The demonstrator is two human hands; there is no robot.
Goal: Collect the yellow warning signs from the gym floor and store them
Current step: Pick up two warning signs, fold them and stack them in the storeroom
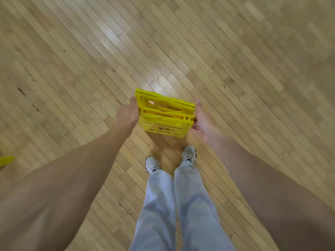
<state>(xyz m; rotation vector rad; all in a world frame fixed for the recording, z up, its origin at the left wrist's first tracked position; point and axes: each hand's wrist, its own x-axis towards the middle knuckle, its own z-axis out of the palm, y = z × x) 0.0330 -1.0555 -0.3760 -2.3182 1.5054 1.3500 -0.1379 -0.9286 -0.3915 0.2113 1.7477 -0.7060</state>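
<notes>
Yellow "NO PARKING" signs (164, 115), stacked, held above the wooden gym floor (72, 69) between left hand (127, 115) and right hand (203, 122), fingers pressing opposite edges; risk: sideways squeeze slackens, inner sign slips out.

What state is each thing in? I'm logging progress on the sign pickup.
yellow warning sign: gripped at its top, panels apart.
left hand: closed on the sign's left edge.
right hand: holding its right edge.
second yellow object: at frame edge, uncollected.
</notes>
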